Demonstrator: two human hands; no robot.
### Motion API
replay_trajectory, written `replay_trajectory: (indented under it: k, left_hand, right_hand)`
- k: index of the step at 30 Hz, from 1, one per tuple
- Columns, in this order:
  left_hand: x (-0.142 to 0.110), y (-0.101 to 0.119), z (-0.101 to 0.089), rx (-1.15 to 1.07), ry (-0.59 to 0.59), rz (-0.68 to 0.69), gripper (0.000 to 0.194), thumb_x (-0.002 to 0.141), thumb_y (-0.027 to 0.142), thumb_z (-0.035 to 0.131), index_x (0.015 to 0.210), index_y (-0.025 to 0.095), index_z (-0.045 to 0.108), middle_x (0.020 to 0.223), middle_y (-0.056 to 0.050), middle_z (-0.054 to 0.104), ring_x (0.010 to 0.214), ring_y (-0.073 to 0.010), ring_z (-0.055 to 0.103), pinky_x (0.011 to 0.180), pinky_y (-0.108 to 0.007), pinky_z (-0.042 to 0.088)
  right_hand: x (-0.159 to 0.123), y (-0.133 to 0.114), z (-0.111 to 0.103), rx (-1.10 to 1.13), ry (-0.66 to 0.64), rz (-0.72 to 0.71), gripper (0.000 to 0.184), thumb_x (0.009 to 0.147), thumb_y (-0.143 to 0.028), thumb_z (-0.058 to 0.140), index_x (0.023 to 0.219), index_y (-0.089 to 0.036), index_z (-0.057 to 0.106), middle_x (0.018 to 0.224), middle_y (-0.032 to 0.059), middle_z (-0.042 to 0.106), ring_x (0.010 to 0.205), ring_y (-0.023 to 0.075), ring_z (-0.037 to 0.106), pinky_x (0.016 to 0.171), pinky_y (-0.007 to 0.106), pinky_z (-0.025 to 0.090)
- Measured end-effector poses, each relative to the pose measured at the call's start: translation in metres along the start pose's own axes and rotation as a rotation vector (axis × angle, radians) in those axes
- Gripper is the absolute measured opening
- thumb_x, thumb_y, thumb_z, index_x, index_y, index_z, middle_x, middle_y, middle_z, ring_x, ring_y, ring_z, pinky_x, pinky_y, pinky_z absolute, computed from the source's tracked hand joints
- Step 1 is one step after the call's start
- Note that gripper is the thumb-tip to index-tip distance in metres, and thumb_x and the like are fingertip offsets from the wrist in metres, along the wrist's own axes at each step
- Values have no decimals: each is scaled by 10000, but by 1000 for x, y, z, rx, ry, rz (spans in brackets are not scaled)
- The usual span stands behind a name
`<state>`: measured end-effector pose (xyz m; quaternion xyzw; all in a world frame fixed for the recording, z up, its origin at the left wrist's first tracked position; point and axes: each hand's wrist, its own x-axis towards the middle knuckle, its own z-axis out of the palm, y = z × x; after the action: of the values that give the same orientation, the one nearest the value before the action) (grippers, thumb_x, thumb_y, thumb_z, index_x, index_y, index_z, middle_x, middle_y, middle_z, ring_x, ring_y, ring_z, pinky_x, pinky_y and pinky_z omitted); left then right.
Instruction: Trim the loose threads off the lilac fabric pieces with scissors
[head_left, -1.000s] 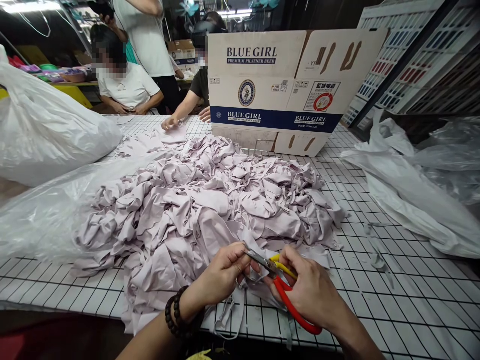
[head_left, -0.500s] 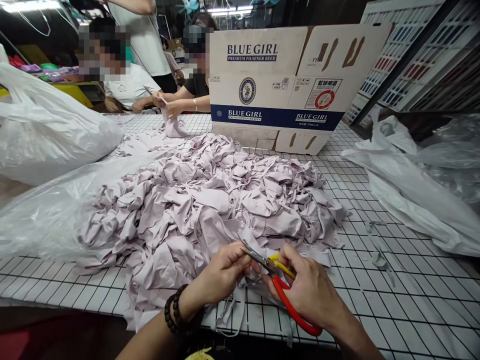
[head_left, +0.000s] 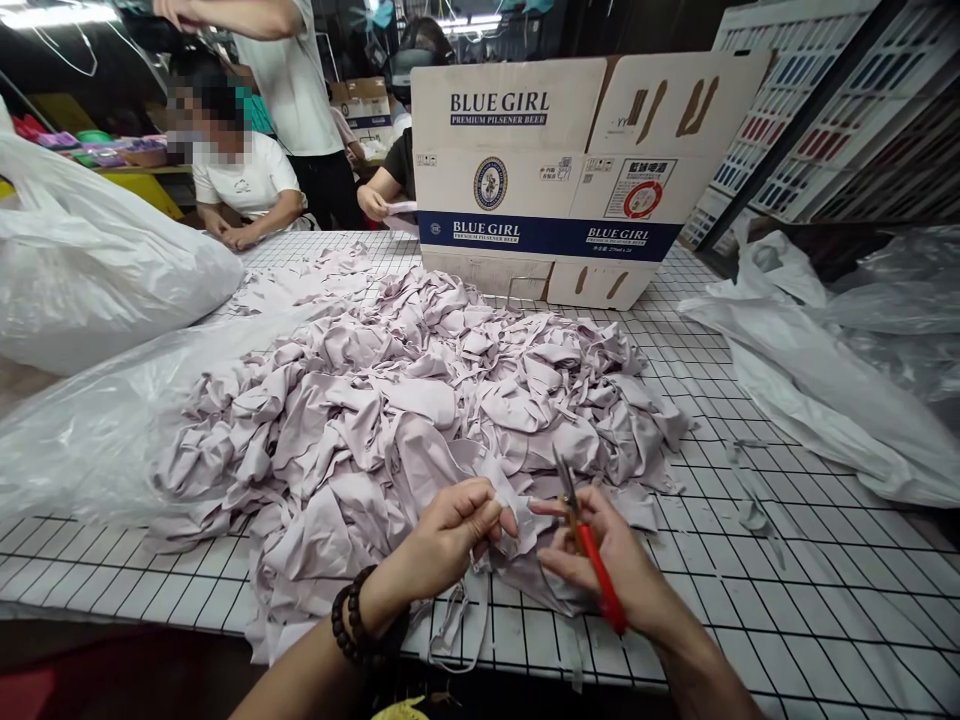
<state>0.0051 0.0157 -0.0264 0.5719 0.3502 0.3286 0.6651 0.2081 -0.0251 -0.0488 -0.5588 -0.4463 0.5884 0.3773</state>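
A large heap of pale pinkish-lilac fabric pieces (head_left: 420,400) with thin straps covers the middle of the table. At its near edge my left hand (head_left: 459,530), with a dark beaded bracelet (head_left: 349,620) at the wrist, pinches a piece of this fabric (head_left: 514,510). To the right, my right hand (head_left: 607,555) holds a pair of scissors (head_left: 592,560) with red on the handle. Their blades point up and away, apart from the left hand. The right thumb and index finger are stretched toward the fabric. Loose straps (head_left: 454,630) hang below the left hand.
A Blue Girl beer carton (head_left: 570,180) stands behind the heap. White plastic bags (head_left: 97,260) lie at left, more plastic (head_left: 817,370) at right. Fabric scraps (head_left: 754,515) lie on the grid-patterned table (head_left: 750,620). Several people (head_left: 244,180) are across the table.
The scissors have swung away from my left fingertips to the right, blades now pointing up. My right thumb and index finger have spread. Across the table, a co-worker's hands and fabric moved toward the carton.
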Motion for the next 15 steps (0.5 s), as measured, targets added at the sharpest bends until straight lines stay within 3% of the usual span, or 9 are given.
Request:
replay_trajectory:
  k: [4,6,8,9,10,12,14,15]
  left_hand:
    - [-2,-3,-2,-27,44,24,426,914,512,494,765,134,624,707,-13,505,573,-106,443,547,-238,375]
    - [-6,-5,-6,132,150,93,357,937,455,470,879,150,646,957,-82,586,814,-172,560,734,-288,462]
    - [-11,-8,-10,394,254,145,344,875,416,585,1123,178,615,1296,-134,507,1166,-265,487,967,-382,413]
    - [-13,-10,-11,516,261,143,465,816,387,662,1226,188,566,1373,-145,462,1245,-295,430,1022,-421,374]
    - [-14,-12,-11,607,221,118,552,768,349,708,1268,188,538,1358,-151,489,1233,-309,443,1018,-441,376]
    - [-16,-14,-12,661,37,35,387,759,281,689,1123,170,621,1083,-110,645,987,-267,579,876,-395,458]
    - [-17,-6,-16,537,-164,-75,126,821,265,602,859,159,660,768,-30,632,687,-167,565,664,-285,462]
    - [-17,3,-22,432,-232,-119,159,846,285,572,794,156,649,698,-9,596,604,-132,521,585,-247,429]
  right_hand:
    - [12,20,30,134,80,-27,515,568,-325,883,842,-227,458,675,-73,556,565,97,491,553,232,430]
    - [15,19,39,169,95,-45,475,614,-379,852,784,-229,434,668,-73,534,523,81,457,498,216,390]
    - [13,9,39,201,72,-65,388,700,-419,787,789,-223,464,655,-67,514,476,71,416,447,212,344]
    - [11,2,37,225,29,-70,335,738,-422,755,798,-216,497,634,-64,500,461,70,401,441,217,341]
    - [8,-5,33,249,-21,-73,292,764,-420,731,801,-209,533,604,-62,485,452,74,394,442,224,348]
    - [3,-18,23,263,-74,-84,260,775,-423,719,797,-200,586,540,-58,466,447,88,402,453,238,373]
    - [2,-27,12,192,31,-109,290,731,-436,757,823,-204,608,562,-36,542,461,104,445,460,244,401]
    - [3,-29,5,146,128,-126,325,701,-443,778,856,-210,612,638,-14,615,472,108,467,459,246,414]
